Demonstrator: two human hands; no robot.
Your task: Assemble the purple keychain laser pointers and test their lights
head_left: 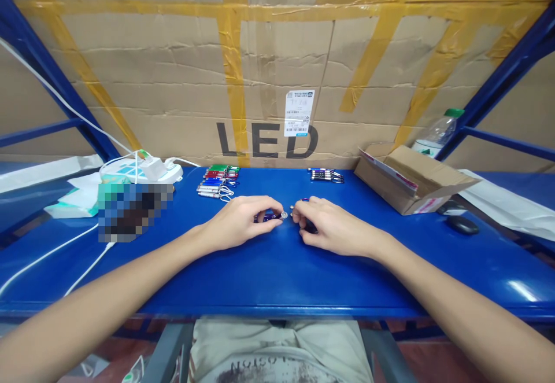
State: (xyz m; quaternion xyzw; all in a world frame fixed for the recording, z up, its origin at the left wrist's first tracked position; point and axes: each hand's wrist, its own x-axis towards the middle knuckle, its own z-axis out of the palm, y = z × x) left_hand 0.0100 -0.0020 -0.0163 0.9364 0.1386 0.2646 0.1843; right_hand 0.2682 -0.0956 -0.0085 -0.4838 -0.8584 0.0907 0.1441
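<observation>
My left hand rests on the blue table, fingers closed around a small blue keychain flashlight whose silver head points right. My right hand sits just right of it, fingertips pinched on a tiny silver part close to the flashlight's head; a dark piece lies under its fingers. A row of coloured keychain flashlights lies beyond my left hand. A smaller group of flashlights lies beyond my right hand.
An open cardboard box stands at the right, with a plastic bottle behind it and a black mouse beside it. A white power strip with cables and a pixelated object sit at the left. A cardboard wall closes the back.
</observation>
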